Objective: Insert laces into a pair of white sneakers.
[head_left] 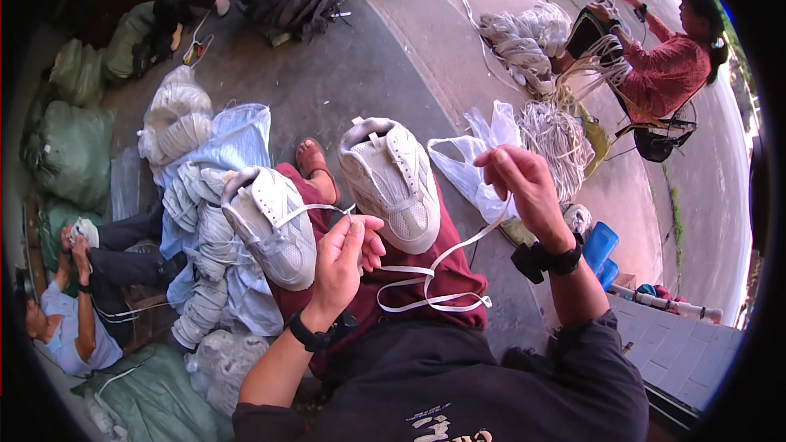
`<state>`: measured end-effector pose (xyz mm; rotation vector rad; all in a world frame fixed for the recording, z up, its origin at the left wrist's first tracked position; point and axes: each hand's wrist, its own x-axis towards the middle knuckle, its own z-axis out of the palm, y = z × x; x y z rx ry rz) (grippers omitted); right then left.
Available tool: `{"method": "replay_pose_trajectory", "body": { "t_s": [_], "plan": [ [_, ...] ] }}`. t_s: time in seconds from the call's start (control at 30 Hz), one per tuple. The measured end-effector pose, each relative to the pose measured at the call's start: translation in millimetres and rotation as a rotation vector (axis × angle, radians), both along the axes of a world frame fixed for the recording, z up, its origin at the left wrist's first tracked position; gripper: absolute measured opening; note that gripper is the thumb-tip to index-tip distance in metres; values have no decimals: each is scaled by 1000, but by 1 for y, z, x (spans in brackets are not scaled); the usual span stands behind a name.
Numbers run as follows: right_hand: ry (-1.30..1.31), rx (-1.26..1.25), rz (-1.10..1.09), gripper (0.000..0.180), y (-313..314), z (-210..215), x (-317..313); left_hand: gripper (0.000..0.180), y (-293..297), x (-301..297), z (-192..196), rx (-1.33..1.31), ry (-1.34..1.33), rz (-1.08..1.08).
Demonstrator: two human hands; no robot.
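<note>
Two cream sneakers rest on my thighs, one on each leg. A flat white shoelace point(434, 271) comes out of the left sneaker point(278, 233) near its tongue and passes my left hand point(342, 260), whose thumb and fingers pinch it. Its slack curls in loops over my lap, and a stretch rises to my right hand point(526, 190), raised to the right with the fingers closed on the lace. Along the right sneaker point(397, 188) the eyelet row looks bare of lace. Both hands are apart from the shoes' uppers.
Stacked pale shoe parts point(209, 250) lie at my left on blue-white sheeting. A white plastic bag point(483, 147) and bundled laces point(557, 143) are on the right. Co-workers sit at far left, top left and top right. Dark sacks point(291, 0) lie ahead; blue containers point(600, 250) stand right.
</note>
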<state>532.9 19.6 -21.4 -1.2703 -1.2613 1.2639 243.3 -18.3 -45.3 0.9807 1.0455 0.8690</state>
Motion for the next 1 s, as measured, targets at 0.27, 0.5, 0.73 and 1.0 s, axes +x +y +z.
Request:
{"method": "replay_pose_trajectory", "body": {
  "t_s": [0.27,0.5,0.73,1.0],
  "plan": [
    [-464,-125,509,25,20,-15,-31,29,18,-6,-21,-4,49,43],
    [-536,-4,549,26,33,-34,-47,25,35,18,-38,297,544,121],
    [-625,45,638,28,43,-42,-47,33,41,24,-47,404,684,145],
    [-562,69,619,28,45,-46,-47,31,42,27,-56,342,598,181]
  ]
}}
